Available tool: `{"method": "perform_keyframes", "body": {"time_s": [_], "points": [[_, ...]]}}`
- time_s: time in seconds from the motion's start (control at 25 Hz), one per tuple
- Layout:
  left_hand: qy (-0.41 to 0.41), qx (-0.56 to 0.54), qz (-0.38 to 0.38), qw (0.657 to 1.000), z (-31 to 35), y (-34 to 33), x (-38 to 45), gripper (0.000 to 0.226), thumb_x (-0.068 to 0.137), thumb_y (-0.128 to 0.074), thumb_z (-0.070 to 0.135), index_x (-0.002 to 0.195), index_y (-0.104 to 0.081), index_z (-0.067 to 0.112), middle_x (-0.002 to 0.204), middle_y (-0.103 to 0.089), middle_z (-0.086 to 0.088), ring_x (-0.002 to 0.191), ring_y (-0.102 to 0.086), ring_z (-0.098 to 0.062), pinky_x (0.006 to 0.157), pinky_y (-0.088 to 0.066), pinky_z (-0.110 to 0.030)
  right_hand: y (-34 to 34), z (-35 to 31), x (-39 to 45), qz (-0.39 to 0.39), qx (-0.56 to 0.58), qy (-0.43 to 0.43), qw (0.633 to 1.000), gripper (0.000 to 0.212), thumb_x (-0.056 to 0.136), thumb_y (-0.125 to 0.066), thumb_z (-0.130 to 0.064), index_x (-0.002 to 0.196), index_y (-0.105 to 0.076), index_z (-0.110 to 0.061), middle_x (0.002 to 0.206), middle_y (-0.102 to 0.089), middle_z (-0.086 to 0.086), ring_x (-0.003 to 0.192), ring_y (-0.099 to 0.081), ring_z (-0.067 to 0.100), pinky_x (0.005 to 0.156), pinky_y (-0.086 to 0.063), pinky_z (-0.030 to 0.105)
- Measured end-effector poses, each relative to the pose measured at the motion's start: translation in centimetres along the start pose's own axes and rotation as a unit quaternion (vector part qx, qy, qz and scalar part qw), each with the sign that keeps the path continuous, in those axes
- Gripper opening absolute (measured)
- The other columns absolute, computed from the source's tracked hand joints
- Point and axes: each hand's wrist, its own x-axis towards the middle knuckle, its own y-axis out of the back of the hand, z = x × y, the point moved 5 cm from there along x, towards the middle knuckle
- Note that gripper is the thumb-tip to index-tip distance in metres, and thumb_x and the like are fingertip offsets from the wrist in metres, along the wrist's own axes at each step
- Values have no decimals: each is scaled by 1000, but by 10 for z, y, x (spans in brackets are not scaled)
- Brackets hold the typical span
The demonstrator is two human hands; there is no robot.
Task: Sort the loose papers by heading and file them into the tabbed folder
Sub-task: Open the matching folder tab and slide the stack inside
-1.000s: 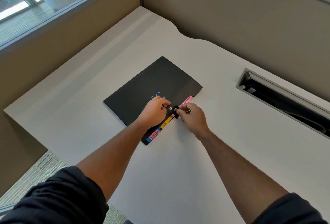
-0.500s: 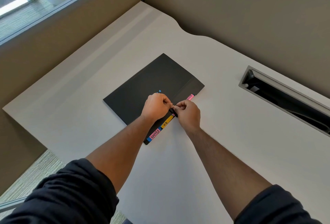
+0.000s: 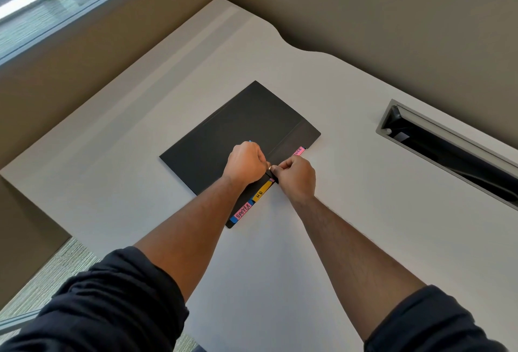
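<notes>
Reaching in from the near edge of the desk [image 3: 308, 281], both forearms are brought together at the folder's [image 3: 238, 133] near long edge. The left hand [image 3: 246, 162] and right hand [image 3: 297, 175] are closed almost fingertip to fingertip on a small black clasp [image 3: 271, 175] there, presumably to fasten or undo it; which cannot be told. No loose papers are seen. Along that edge, tabs read "SPORTS" [image 3: 243, 211], "HR" [image 3: 260, 194] and, partly hidden, "NCE" [image 3: 298, 151]. Beyond the folder, to its right, a cable slot [image 3: 448, 149] is set into the desk.
</notes>
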Motion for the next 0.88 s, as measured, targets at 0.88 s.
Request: {"method": "perform_keyframes", "body": {"time_s": [0.88], "points": [[106, 71, 180, 975, -76, 85, -8, 51, 100, -55, 30, 143, -43, 6, 145, -46, -18, 136, -41, -37, 115, -34, -52, -39, 0, -85, -86, 350, -342, 868, 21, 94, -64, -18, 113, -58, -9, 87, -56, 6, 85, -60, 19, 95, -56, 38]]}}
